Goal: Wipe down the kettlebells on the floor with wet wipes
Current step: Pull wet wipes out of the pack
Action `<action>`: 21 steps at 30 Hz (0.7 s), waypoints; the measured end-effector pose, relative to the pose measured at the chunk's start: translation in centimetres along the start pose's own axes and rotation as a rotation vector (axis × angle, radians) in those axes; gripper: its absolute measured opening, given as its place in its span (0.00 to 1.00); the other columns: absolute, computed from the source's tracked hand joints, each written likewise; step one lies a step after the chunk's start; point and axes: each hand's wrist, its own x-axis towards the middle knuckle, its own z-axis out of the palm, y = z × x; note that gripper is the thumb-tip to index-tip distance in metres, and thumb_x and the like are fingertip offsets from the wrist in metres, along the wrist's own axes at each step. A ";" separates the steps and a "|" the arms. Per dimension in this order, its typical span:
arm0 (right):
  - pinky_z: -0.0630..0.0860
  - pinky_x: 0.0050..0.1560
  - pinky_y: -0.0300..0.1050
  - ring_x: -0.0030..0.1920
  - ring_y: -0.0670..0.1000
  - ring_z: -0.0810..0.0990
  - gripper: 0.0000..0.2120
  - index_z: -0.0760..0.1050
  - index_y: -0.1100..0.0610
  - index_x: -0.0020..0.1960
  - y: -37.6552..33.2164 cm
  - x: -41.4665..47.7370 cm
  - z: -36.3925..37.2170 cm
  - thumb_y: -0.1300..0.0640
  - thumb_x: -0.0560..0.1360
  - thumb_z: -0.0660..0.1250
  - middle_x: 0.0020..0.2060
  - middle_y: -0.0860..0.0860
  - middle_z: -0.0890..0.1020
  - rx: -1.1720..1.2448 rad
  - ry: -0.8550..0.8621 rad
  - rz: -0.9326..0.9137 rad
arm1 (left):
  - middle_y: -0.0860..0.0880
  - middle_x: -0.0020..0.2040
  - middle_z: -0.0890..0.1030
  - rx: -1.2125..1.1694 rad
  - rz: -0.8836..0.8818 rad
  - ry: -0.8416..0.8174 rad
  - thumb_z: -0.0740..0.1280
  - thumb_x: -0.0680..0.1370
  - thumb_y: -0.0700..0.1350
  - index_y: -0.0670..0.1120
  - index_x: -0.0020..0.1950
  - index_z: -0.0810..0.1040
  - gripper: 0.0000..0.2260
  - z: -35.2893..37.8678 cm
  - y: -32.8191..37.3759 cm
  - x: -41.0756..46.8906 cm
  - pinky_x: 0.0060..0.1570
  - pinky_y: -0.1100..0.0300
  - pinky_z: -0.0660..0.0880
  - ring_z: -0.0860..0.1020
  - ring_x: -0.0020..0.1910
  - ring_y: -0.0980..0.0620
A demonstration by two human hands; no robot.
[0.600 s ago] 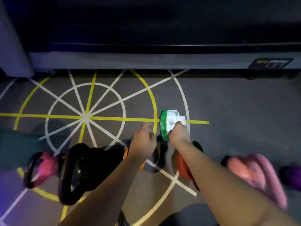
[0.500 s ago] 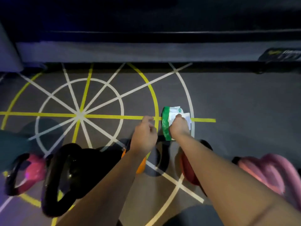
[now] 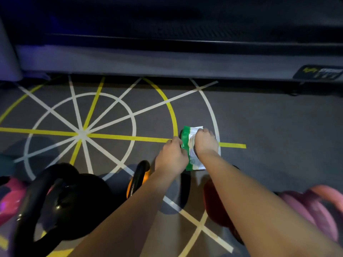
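A green and white wet wipes pack [image 3: 187, 143] lies on the grey floor. My right hand [image 3: 205, 143] sits on top of it, fingers curled and pinching at its white top. My left hand [image 3: 171, 156] holds the pack's green left edge with curled fingers. Near me several kettlebells stand in a row: a large black one [image 3: 74, 204], an orange one with a black handle [image 3: 138, 179], a red one [image 3: 216, 206] partly hidden under my right forearm, a pink one [image 3: 9, 199] at the far left, and a pink-purple one [image 3: 315, 208] at the right.
White and yellow lines [image 3: 81, 134] form a wheel pattern on the floor. A long dark machine base [image 3: 167, 62] runs across the back, with a grey upright [image 3: 7, 58] at the left.
My left hand has moved right and now touches the pack's left edge; before, it hovered just beside it. My right hand stays on the pack.
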 end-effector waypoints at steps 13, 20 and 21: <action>0.74 0.45 0.50 0.53 0.57 0.78 0.08 0.74 0.56 0.56 0.2 -11.4 -16.6 0.64 0.80 0.60 0.54 0.53 0.80 0.240 0.172 -0.381 | 0.50 0.74 0.73 -0.622 -0.196 -0.123 0.74 0.68 0.70 0.50 0.80 0.60 0.48 -9.4 4.2 -5.1 0.68 0.49 0.71 0.73 0.70 0.46; 0.85 0.42 0.51 0.42 0.50 0.86 0.06 0.78 0.52 0.48 1.8 -22.9 -25.9 0.61 0.81 0.65 0.42 0.51 0.85 0.724 0.086 -0.486 | 0.44 0.57 0.86 -0.966 -0.042 -0.189 0.79 0.65 0.58 0.47 0.63 0.81 0.30 -16.2 8.7 -15.7 0.65 0.44 0.75 0.83 0.59 0.41; 0.85 0.40 0.51 0.41 0.51 0.87 0.05 0.80 0.54 0.49 2.3 -24.2 -26.5 0.61 0.81 0.66 0.41 0.53 0.85 0.833 0.082 -0.471 | 0.42 0.56 0.86 -0.968 -0.048 -0.209 0.79 0.65 0.56 0.45 0.62 0.82 0.29 -16.9 9.2 -17.1 0.61 0.45 0.77 0.83 0.57 0.40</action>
